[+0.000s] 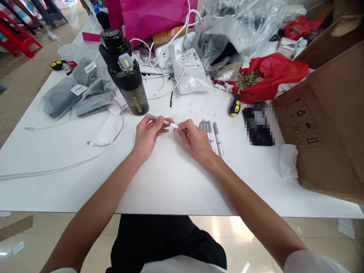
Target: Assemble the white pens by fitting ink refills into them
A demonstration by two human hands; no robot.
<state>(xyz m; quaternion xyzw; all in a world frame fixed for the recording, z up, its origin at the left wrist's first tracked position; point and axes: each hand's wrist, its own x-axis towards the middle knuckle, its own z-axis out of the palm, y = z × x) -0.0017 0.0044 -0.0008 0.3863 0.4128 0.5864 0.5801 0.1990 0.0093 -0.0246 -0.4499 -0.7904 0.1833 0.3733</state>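
A grey-and-white pen [170,124] is held between my two hands above the table. My left hand [145,137] closes round its grey end, thumb on top. The thumb and fingers of my right hand [196,141] pinch the white end, whose tip is hidden by the fingers. Just right of that hand, several similar pens [211,131] lie side by side on the white table [170,182], partly covered by the hand. One more pen [218,138] lies slightly apart at the right of the row.
A black bottle [129,83] stands beyond my left hand, near bagged items [66,94] and white cables [113,132]. At the back are a power strip [167,53] and a white package [192,74]. A screwdriver [235,105], a red bag [278,72] and a cardboard box [327,125] are right.
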